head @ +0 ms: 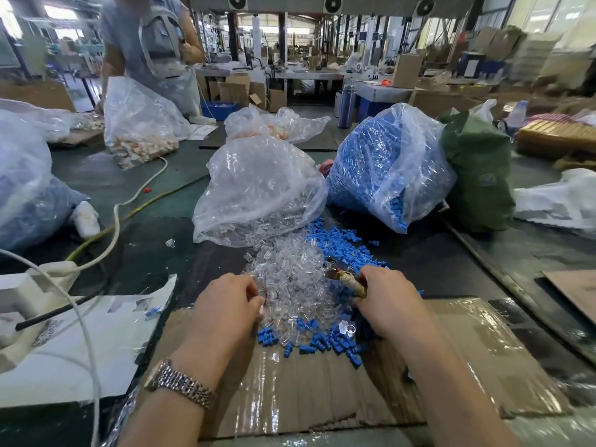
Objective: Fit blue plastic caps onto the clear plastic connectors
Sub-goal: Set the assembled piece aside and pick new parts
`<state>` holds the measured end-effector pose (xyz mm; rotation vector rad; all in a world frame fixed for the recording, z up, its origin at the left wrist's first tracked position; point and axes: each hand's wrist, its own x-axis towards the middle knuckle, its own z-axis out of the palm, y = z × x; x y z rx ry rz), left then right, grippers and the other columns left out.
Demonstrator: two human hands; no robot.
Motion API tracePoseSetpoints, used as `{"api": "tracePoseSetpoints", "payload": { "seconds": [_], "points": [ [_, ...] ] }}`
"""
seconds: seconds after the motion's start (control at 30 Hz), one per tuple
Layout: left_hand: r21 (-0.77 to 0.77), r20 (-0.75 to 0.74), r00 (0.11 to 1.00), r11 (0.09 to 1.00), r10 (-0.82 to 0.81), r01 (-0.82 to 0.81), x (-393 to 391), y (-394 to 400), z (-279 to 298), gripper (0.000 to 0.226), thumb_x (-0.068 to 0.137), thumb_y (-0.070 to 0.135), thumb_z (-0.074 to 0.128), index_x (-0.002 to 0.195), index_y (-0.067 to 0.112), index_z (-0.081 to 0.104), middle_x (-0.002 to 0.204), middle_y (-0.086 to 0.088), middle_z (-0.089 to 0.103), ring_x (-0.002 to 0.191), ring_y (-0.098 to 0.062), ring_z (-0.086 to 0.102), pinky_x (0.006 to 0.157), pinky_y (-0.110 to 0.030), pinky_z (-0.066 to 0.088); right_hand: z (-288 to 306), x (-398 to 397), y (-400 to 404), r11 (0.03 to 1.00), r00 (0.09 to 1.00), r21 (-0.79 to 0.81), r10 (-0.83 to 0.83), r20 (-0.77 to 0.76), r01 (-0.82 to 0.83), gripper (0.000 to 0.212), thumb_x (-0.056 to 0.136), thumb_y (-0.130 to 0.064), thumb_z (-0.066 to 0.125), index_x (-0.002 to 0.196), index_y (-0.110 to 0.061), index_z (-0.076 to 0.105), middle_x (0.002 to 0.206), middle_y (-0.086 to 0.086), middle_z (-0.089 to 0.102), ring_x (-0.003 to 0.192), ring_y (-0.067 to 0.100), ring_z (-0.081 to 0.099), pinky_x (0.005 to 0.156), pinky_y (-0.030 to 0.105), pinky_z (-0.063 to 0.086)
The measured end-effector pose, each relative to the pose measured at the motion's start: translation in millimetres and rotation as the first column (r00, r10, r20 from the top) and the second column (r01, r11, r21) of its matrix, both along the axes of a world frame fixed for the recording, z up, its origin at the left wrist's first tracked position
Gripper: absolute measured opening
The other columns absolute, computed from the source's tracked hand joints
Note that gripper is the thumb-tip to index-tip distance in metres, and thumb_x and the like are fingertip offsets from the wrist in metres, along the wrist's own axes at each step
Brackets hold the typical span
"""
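Bags [258,188] crowd behind connector pile [290,272].
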<state>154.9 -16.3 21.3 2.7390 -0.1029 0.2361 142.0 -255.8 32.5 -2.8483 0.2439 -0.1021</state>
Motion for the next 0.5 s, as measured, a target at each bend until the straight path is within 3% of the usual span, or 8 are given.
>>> {"api": "tracePoseSetpoints", "payload": {
  "seconds": [0.17,0.3,0.4,0.5],
  "points": [
    [-0.004,-0.006,1.000,1.000,-0.021,0.021,0.4,-0.2,-0.9,0.015,0.100,0.024,0.059,0.108,0.026,0.072,0.103,0.010,0.062,0.090,-0.006,0.053,0.082,-0.025,0.048,10.6,-8.7,-1.7,0.996,1.000,0.090,-0.015,0.026,0.012,0.032,0.088,-0.041,0.075,0.085,-0.024,0.048,0.087,-0.004,0.052,0.083,0.020,0.050,0.068,0.033,0.036],
    [-0.028,-0.040,0.999,0.999,-0.028,0.027,-0.1,0.3,-1.6,0.019,0.097,0.018,0.064,0.113,0.025,0.071,0.109,0.009,0.069,0.092,-0.006,0.058,0.086,-0.023,0.050,17.0,-12.9,-18.5,0.973,0.976,0.076,-0.217,0.006,0.216,0.043,0.092,-0.049,0.068,0.111,-0.013,0.054,0.113,0.009,0.050,0.086,0.026,0.053,0.074,0.034,0.041],
    [-0.068,-0.048,0.999,0.998,-0.010,0.007,-1.2,0.5,-0.9,0.014,0.093,0.021,0.071,0.106,0.027,0.072,0.106,0.009,0.071,0.090,-0.006,0.058,0.083,-0.023,0.049,12.8,-12.6,-24.1,0.954,0.948,0.024,-0.292,-0.130,0.297,0.055,0.095,-0.048,0.064,0.128,-0.005,0.050,0.127,0.017,0.045,0.105,0.035,0.057,0.086,0.038,0.045],
    [-0.089,-0.047,0.999,0.996,-0.006,0.002,-1.7,0.0,-0.3,0.009,0.091,0.022,0.073,0.095,0.029,0.069,0.097,0.010,0.070,0.083,-0.005,0.057,0.073,-0.020,0.046,7.8,-10.8,-20.3,0.962,0.947,-0.017,-0.273,-0.170,0.274,0.067,0.091,-0.055,0.067,0.133,-0.006,0.050,0.132,0.018,0.044,0.119,0.036,0.049,0.099,0.040,0.043]
  ]
}}
